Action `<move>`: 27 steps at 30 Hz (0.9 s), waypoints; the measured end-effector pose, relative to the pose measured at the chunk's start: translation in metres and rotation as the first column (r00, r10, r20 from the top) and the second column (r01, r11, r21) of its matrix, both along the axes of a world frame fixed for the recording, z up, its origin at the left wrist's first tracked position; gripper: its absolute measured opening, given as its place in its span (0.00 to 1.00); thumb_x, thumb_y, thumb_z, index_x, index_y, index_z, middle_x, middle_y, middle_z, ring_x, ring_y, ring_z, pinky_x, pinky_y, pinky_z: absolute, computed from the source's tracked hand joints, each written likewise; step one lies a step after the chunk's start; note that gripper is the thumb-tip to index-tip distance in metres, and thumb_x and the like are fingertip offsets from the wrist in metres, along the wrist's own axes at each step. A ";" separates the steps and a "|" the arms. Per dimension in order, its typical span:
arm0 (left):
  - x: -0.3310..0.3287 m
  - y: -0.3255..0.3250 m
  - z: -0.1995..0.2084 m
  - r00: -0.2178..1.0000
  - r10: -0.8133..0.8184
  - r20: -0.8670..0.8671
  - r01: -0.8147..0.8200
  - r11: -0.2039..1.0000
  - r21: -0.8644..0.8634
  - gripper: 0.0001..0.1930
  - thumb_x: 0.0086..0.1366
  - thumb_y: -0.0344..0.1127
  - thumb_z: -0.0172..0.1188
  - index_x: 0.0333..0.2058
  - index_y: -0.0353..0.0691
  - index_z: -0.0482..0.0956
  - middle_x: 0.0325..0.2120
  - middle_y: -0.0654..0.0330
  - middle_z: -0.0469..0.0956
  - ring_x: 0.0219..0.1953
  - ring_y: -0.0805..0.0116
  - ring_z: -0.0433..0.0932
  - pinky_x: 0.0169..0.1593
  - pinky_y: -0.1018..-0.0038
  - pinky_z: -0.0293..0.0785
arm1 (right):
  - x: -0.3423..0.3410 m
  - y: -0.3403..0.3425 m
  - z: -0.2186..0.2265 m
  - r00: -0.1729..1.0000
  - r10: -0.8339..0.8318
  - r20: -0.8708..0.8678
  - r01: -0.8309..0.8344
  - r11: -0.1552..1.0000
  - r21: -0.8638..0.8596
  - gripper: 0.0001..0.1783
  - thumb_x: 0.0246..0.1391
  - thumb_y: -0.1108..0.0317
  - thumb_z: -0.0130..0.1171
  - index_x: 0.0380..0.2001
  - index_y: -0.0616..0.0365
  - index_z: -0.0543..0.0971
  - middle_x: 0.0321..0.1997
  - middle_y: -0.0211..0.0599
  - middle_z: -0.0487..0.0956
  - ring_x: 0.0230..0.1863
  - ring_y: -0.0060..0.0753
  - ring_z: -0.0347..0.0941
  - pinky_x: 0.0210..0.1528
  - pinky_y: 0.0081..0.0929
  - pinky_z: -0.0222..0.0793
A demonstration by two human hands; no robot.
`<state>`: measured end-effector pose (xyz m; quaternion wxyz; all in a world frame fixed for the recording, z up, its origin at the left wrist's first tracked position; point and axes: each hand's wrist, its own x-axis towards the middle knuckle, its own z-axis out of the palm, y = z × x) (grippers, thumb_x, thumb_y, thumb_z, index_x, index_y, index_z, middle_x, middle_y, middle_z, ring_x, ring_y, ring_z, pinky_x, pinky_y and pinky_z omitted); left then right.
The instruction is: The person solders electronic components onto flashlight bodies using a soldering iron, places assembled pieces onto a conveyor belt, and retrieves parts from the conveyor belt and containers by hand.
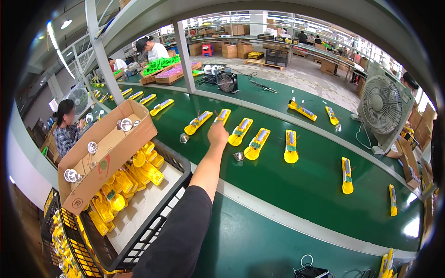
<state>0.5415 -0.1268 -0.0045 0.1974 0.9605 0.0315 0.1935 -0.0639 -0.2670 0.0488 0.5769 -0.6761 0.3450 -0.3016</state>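
My left hand (217, 134), at the end of a black sleeve, reaches across the green conveyor belt (306, 185). Its fingers are closed at the near end of a yellow flashlight housing (224, 115), whose lower part they hide. Just left of the hand lies another open housing (198, 123) with a silver reflector (184, 138) near it. To the right are a housing (240, 131) and one (257, 144) with a green circuit board, a bluish battery and a reflector (238, 156) beside it. My right hand is out of view.
A black crate (181, 185) at the left holds yellow shells (125, 183), with a cardboard box (106, 155) across it carrying reflectors. Several more housings lie along the belt. Fans (381, 104) stand beyond it. A metal post (185, 60) rises behind. Co-workers sit at the far left.
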 end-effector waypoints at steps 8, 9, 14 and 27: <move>-0.043 -0.003 0.006 0.996 -0.051 0.072 0.069 0.958 -0.277 0.07 0.46 0.33 0.56 0.26 0.38 0.75 0.26 0.51 0.75 0.32 0.55 0.75 0.36 0.64 0.71 | -0.019 0.003 0.001 0.998 -0.016 0.063 0.014 0.999 0.032 0.13 0.44 0.64 0.60 0.25 0.60 0.68 0.25 0.35 0.71 0.27 0.23 0.65 0.33 0.25 0.62; -0.045 -0.003 0.004 0.991 -0.077 0.111 0.107 0.947 -0.302 0.07 0.45 0.33 0.56 0.25 0.38 0.75 0.25 0.51 0.75 0.32 0.54 0.75 0.36 0.64 0.70 | -0.022 0.004 0.000 0.997 -0.017 0.075 0.015 0.999 0.033 0.13 0.44 0.64 0.60 0.25 0.60 0.68 0.26 0.35 0.71 0.28 0.24 0.65 0.33 0.25 0.62; -0.046 -0.004 -0.002 0.979 -0.132 0.154 0.163 0.964 -0.210 0.06 0.44 0.32 0.56 0.22 0.37 0.76 0.23 0.49 0.75 0.29 0.52 0.74 0.33 0.62 0.70 | -0.031 0.004 0.000 0.997 -0.004 0.077 0.002 0.999 0.036 0.13 0.44 0.65 0.60 0.26 0.60 0.67 0.27 0.36 0.71 0.29 0.24 0.66 0.35 0.26 0.62; -0.068 0.000 0.014 0.980 0.180 0.088 -0.115 0.864 -0.490 0.02 0.44 0.29 0.58 0.18 0.39 0.77 0.20 0.53 0.76 0.27 0.56 0.76 0.34 0.67 0.71 | -0.027 0.009 0.015 0.983 0.028 0.182 -0.018 0.998 -0.056 0.10 0.46 0.68 0.56 0.28 0.59 0.67 0.18 0.34 0.70 0.19 0.19 0.63 0.22 0.17 0.60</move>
